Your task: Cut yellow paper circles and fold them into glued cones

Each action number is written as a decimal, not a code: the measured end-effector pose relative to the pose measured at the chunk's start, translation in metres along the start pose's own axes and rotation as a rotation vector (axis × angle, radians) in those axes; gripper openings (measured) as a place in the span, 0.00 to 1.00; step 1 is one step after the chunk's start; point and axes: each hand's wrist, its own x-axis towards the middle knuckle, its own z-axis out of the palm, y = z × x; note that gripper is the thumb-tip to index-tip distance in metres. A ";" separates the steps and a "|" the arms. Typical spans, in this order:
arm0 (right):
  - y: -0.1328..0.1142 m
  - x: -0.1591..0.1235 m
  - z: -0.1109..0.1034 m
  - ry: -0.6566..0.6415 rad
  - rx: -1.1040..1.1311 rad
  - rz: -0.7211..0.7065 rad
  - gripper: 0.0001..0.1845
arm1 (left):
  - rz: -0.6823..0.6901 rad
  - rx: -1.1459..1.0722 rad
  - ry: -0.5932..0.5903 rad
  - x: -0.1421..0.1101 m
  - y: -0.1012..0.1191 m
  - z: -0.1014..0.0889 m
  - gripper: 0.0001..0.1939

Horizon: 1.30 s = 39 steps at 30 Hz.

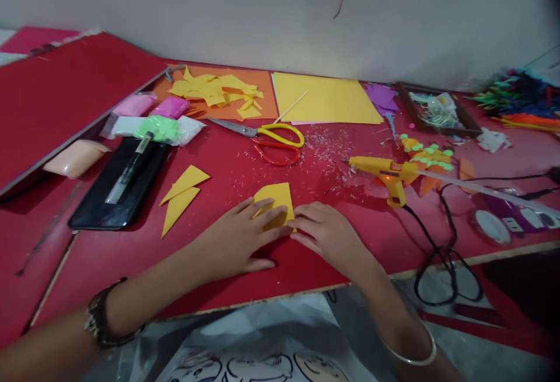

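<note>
Printed white material (266, 341) filled the bottom centre. Above, my left hand (240, 233) lay spread over yellow paper (279, 194) just below mid-frame; my right hand (330, 233) touched its right edge, whether pinching I couldn't tell.

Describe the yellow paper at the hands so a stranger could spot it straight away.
Find the red table and go to the middle of its near side. The yellow paper lies partly under the left hand, with the right hand at its right edge. It's smaller than the yellow sheet farther back and, unlike the pointed pieces to its left, hands touch it.
</note>
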 end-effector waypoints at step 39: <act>-0.016 0.042 -0.073 0.237 0.422 0.011 0.10 | -0.161 0.475 0.508 -0.003 -0.037 -0.068 0.10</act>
